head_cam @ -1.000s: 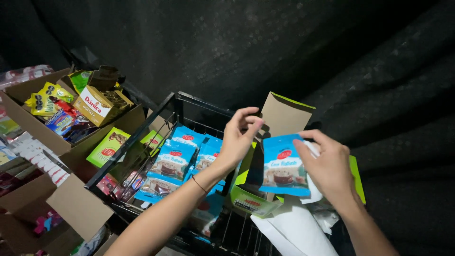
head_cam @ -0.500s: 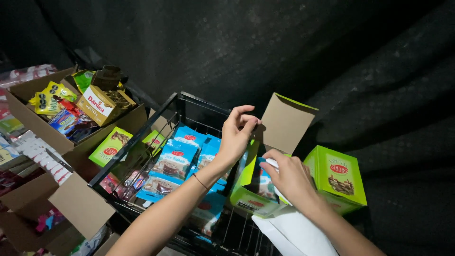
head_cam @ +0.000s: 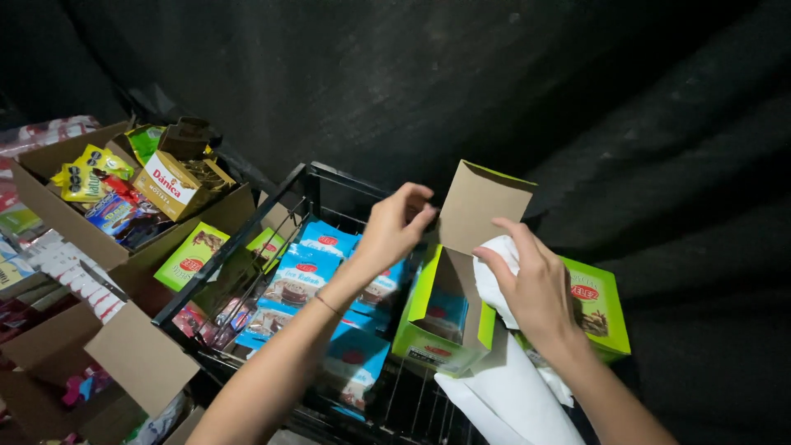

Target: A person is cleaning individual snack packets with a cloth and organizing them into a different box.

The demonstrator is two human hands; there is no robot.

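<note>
Two hands on one green carton [head_cam: 441, 321] propped in the wire basket [head_cam: 247, 247]: left hand [head_cam: 391, 231] pinching its flap, right hand [head_cam: 535, 292] clutching white paper [head_cam: 511, 387], so it could easily tip and dump its blue packets [head_cam: 449, 317].

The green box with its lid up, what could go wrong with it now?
The open green box sits on the black wire basket, beside the blue packets, and only the left hand has a grip on its flap, so it might tip. The white paper under the right hand could slip off.
</note>
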